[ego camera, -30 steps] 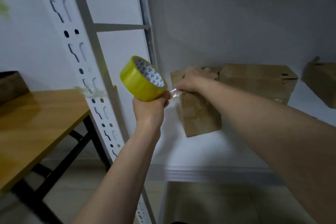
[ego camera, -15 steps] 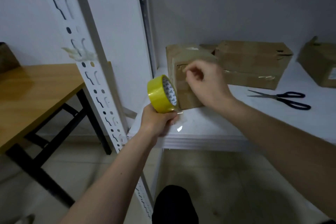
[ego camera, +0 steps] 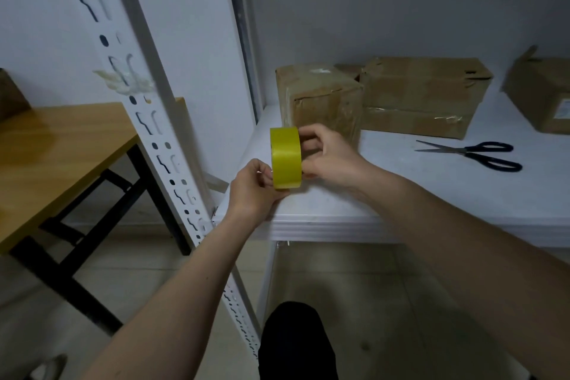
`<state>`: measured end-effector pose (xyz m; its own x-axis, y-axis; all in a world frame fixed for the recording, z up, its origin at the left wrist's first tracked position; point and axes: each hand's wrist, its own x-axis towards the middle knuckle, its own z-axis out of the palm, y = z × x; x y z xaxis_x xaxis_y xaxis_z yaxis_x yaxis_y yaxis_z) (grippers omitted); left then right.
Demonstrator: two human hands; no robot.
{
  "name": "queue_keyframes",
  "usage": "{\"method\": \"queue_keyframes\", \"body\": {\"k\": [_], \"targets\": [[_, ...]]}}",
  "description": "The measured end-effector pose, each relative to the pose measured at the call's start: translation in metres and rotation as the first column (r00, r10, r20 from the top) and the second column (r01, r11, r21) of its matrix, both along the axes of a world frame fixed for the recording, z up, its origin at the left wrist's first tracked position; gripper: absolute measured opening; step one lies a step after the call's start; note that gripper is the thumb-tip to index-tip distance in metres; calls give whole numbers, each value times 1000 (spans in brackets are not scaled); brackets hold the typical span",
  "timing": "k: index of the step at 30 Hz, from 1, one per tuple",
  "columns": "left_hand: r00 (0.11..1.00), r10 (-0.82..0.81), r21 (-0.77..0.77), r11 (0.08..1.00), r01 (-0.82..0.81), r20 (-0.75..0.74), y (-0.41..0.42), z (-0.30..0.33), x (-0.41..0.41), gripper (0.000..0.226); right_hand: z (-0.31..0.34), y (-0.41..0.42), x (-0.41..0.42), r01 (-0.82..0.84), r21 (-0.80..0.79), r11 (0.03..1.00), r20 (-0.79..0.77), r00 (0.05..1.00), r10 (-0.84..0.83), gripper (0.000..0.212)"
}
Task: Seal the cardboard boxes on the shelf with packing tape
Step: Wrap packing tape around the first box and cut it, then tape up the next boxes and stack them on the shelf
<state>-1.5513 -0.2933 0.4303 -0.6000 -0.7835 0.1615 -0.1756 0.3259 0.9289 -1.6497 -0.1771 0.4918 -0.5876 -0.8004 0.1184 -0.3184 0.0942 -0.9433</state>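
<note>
Wooden desk (ego camera: pixel 55 145) far left, beside slotted white upright (ego camera: pixel 148 120). Yellow tape (ego camera: pixel 286 160) gripped between left hand (ego camera: pixel 253 191) and right hand (ego camera: pixel 330 157), above white shelf (ego camera: pixel 401 194). Behind: boxes (ego camera: pixel 320 99); right: scissors (ego camera: pixel 475 153). Grey wall, tiled floor.

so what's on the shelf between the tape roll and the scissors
Only the right hand gripping the tape roll; beyond it, bare white shelf up to the scissors, in the head view.
</note>
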Motion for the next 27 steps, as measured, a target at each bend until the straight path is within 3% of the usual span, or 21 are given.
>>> {"method": "queue_keyframes", "body": {"k": [7, 10, 13, 17, 20, 24, 27], "targets": [[995, -45, -48, 998, 49, 88, -11, -2, -3, 45, -1, -8, -3, 47, 0, 999, 8, 999, -47, 54], [980, -57, -151, 985, 86, 192, -17, -1, -6, 44, -2, -12, -3, 38, 8, 999, 15, 999, -38, 53], [945, -6, -268, 958, 98, 326, -26, 0, -4, 56, -3, -13, -1, 34, 28, 999, 29, 999, -35, 50], [852, 108, -321, 944, 74, 513, -28, 5, 4, 88, -6, -18, 4, 37, 52, 998, 13, 999, -38, 53], [860, 96, -372, 921, 114, 501, -25, 1, 12, 92, -11, -20, 8, 31, 38, 999, -7, 1000, -31, 52], [911, -130, -181, 960, 215, 392, -12, 16, 22, 104, -8, -14, 11, 15, 50, 999, -48, 999, -12, 43], [873, -206, -138, 946, 294, 442, 1, 46, 32, 133, 1, 0, 8, 224, -153, 962, -218, 942, -254, 23]]}}
